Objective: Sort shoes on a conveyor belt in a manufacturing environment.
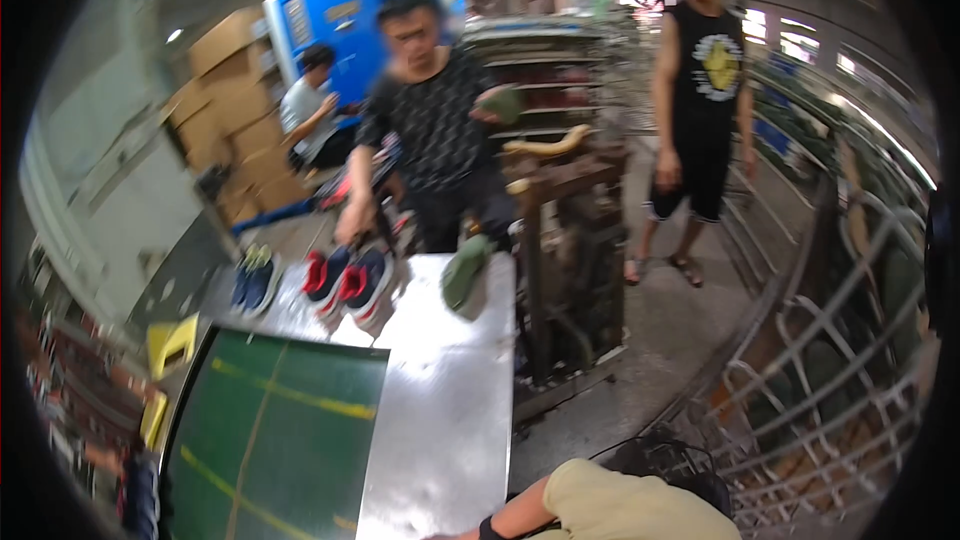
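At the lower edge a forearm of mine with a pale yellow sleeve and a black wristband reaches in from the right. I take it as my right one. Only a sliver of my right hand shows by the metal tabletop, its fingers cut off. My left hand is out of view. Farther along the table stand dark navy shoes with red linings, touched or nearly touched by a co-worker's hand. That person's other hand lifts a green shoe-shaped piece. A similar green piece stands on the tabletop.
A green belt with yellow lines runs beside the metal top. Blue shoes stand at its far left. A dark machine frame adjoins the table. Another person stands in the aisle; a wire rack curves along the right. Cartons are stacked behind.
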Motion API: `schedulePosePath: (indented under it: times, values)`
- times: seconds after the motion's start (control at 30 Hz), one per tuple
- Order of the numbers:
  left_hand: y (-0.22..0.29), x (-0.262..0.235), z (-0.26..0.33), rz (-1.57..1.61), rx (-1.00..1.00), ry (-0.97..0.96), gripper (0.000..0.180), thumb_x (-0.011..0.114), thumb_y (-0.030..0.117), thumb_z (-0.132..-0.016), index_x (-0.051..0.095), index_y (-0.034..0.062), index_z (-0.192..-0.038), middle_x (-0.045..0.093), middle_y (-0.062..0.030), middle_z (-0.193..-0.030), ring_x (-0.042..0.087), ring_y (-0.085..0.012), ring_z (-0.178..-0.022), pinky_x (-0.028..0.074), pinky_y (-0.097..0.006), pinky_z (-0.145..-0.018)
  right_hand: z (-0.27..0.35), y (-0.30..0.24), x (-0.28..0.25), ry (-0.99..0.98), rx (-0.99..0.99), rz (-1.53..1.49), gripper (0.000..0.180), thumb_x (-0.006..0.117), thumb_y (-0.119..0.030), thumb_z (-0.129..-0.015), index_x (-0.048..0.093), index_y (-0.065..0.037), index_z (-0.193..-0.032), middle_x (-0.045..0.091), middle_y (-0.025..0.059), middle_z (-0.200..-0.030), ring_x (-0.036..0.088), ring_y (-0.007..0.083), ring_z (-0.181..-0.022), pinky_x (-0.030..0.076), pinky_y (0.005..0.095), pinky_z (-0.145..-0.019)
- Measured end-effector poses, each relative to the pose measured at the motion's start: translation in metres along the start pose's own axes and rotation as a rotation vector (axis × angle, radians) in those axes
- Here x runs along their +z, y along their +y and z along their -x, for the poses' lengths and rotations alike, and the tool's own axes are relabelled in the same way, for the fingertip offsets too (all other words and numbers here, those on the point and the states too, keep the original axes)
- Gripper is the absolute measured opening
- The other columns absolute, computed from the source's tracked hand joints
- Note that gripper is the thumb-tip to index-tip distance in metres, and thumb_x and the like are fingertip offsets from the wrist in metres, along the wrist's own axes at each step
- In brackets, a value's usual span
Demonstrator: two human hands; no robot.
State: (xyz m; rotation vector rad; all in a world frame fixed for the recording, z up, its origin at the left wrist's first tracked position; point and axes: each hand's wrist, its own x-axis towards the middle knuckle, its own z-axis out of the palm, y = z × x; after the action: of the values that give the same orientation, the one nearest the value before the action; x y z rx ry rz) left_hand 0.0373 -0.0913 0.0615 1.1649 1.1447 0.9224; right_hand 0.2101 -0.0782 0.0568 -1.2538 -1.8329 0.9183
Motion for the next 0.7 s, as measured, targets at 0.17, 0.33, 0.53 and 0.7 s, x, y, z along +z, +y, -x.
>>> schedulePosePath:
  times: [0.17, 0.33, 0.53, 0.7]
  values:
    - [-0.022, -0.012, -0.013, -0.587, 0.035, 0.016, 0.033, 0.056, 0.031, -0.089, 0.063, -0.0005, -0.093, 0.066, -0.0109, -0.076, 0.061, -0.0195, -0.071, 0.05, -0.033, -0.068, 0.004, -0.009, -0.009, -0.008, 0.092, -0.009, 0.019, 0.054, -0.029, -0.079, 0.065, -0.014, -0.077, 0.063, 0.0133, -0.071, 0.058, 0.0341, -0.062, 0.045, 0.0419, -0.056]
    - [-0.026, -0.017, -0.025, -0.528, 0.071, -0.048, 0.032, 0.056, 0.03, -0.089, 0.063, -0.0003, -0.092, 0.066, -0.0105, -0.075, 0.061, -0.0189, -0.07, 0.05, -0.032, -0.068, 0.008, -0.027, -0.012, 0.129, 0.121, 0.043, 0.019, 0.053, -0.027, -0.08, 0.063, -0.012, -0.075, 0.061, 0.0147, -0.068, 0.056, 0.0343, -0.059, 0.044, 0.0429, -0.055]
    - [-0.04, -0.019, -0.032, -0.458, 0.079, -0.06, 0.031, 0.056, 0.029, -0.089, 0.064, -0.0001, -0.092, 0.065, -0.0101, -0.074, 0.06, -0.0183, -0.068, 0.05, -0.032, -0.067, -0.001, -0.015, -0.006, 0.105, 0.106, 0.086, 0.021, 0.053, -0.027, -0.08, 0.061, -0.01, -0.072, 0.06, 0.0154, -0.067, 0.054, 0.035, -0.058, 0.043, 0.0437, -0.053]
    - [-0.047, -0.026, -0.03, -0.428, 0.07, -0.052, 0.03, 0.057, 0.029, -0.088, 0.064, 0.0, -0.092, 0.065, -0.0098, -0.073, 0.06, -0.0177, -0.067, 0.05, -0.032, -0.066, 0.001, -0.017, -0.007, 0.114, 0.095, 0.081, 0.021, 0.054, -0.028, -0.08, 0.061, -0.01, -0.071, 0.059, 0.0158, -0.066, 0.055, 0.0353, -0.058, 0.043, 0.0443, -0.053]
